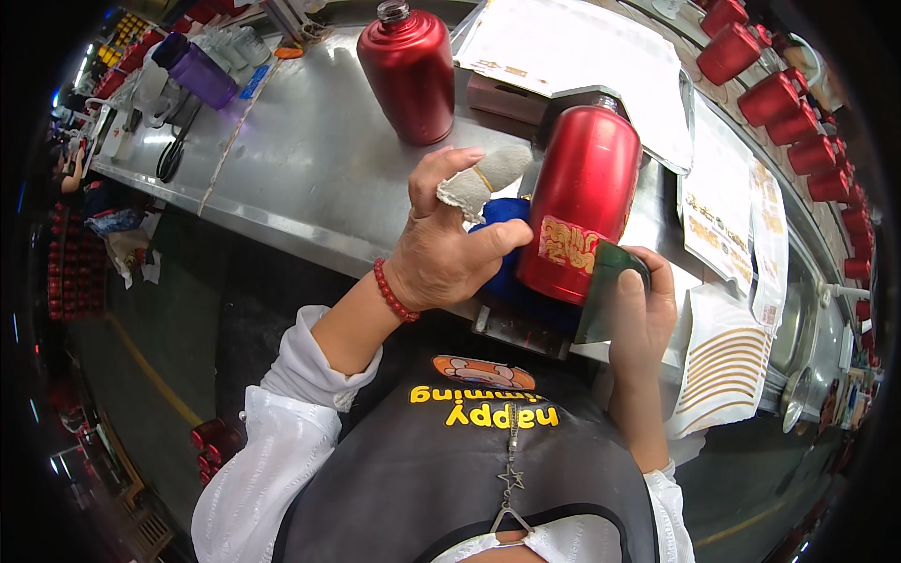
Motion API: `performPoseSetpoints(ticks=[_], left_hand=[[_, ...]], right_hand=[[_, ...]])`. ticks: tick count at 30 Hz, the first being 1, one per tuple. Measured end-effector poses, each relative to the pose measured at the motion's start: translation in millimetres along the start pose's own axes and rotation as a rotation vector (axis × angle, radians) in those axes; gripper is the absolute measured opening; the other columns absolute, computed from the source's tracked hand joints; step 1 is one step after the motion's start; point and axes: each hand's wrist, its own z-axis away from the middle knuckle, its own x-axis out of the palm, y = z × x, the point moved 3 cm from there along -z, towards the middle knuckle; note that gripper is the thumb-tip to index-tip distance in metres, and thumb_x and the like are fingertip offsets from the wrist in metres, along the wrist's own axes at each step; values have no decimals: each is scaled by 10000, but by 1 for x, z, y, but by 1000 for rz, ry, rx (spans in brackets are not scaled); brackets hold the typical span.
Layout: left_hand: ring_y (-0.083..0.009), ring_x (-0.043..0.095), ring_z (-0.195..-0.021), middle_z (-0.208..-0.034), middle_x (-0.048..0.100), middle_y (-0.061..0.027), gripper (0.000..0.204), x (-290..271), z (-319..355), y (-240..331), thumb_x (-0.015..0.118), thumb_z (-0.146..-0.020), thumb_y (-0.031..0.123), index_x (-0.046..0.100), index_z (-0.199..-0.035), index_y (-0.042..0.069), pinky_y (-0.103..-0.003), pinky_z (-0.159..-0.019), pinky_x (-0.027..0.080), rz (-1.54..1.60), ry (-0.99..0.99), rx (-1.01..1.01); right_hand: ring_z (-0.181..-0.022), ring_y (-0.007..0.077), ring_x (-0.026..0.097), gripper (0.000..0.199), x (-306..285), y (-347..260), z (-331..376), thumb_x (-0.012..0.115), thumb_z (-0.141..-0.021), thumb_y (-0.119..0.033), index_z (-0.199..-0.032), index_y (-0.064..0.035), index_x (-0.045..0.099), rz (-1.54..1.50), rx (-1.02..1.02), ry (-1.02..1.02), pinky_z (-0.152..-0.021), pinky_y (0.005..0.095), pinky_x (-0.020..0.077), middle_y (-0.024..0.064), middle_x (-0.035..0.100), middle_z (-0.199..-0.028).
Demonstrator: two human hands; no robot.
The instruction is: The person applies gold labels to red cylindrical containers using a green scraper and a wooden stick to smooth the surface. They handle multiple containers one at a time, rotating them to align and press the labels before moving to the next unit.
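A glossy red bottle (587,178) lies tilted on a blue cloth pad (505,267), its neck pointing away from me. Near its base is a gold patterned decal (568,242). My right hand (648,305) pinches a green see-through scraper (603,291), whose edge is at the decal's right side. To the left of the bottle, my left hand (450,239) has its fingers spread, with the thumb tip at the bottle's side. An off-white cloth finger cover (483,181) sits on one of its fingers. What supports the pad underneath is mostly hidden.
Another red bottle (406,75) stands on the metal bench (300,141). Decal sheets (718,220) lie to the right, with a gold-striped sheet (723,357) nearer. A purple bottle (194,70) and black scissors (176,150) are at the far left. Several red bottles (732,52) line the right.
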Motion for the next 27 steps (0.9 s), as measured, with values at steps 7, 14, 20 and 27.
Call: performPoseSetpoints(ticks=[7,14,20,27], left_hand=[[-340,306,-1334,-1377,363,-140,251,-4,-4,-7,773,-821,169,725,-1025,307,-497,-1079,374,-72,6,124],[-358,301,-1346,-1421,346,-151,211,3,-11,-2,773,-803,168,712,-952,304,-474,-1071,383,16,20,187],[-343,319,-1384,-1436,365,-167,385,-8,-7,-5,724,-695,-46,745,-971,221,-407,-1112,370,42,-47,87],[-356,290,-1358,-1446,345,-164,294,0,-9,-7,747,-789,83,716,-1007,277,-436,-1098,345,99,-63,36]], right_hand=[[-911,116,591,274,-1,2,0,561,-1029,-205,-1195,13,578,1,-14,6,-832,253,480,71,661,-1020],[-910,110,584,270,0,1,0,556,-1033,-204,-1190,15,579,-15,-11,2,-827,249,477,69,657,-1019],[-905,108,580,276,0,2,1,557,-1035,-212,-1189,16,579,-9,7,0,-827,248,476,64,653,-1012],[-904,105,578,282,-1,4,0,559,-1035,-222,-1189,15,579,-5,2,0,-826,246,475,59,652,-1012]])
